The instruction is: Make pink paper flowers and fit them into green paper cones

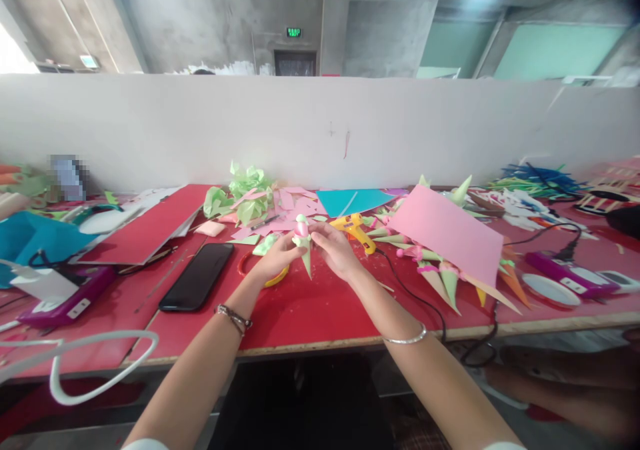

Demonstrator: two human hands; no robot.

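Observation:
Between my two hands, above the red tabletop, is a small paper cone (307,263) in pale green, its point hanging down. A pink and white rounded piece with a green top sits at its upper end. My left hand (280,253) pinches it from the left, fingers closed near the cone's rim. From the right, my right hand (336,249) has its fingers closed against the same piece. Just behind my right hand lies a yellow glue gun (356,230). A roll of yellow and red tape (276,278) is partly hidden behind my left wrist.
A black phone (197,277) lies left of my arms. Pink card (445,233) covers several finished-looking paper cones (447,280) on the right. Purple power strips (570,277) and cables lie at both sides. Crumpled green paper (247,187) and a blue sheet (350,202) are behind.

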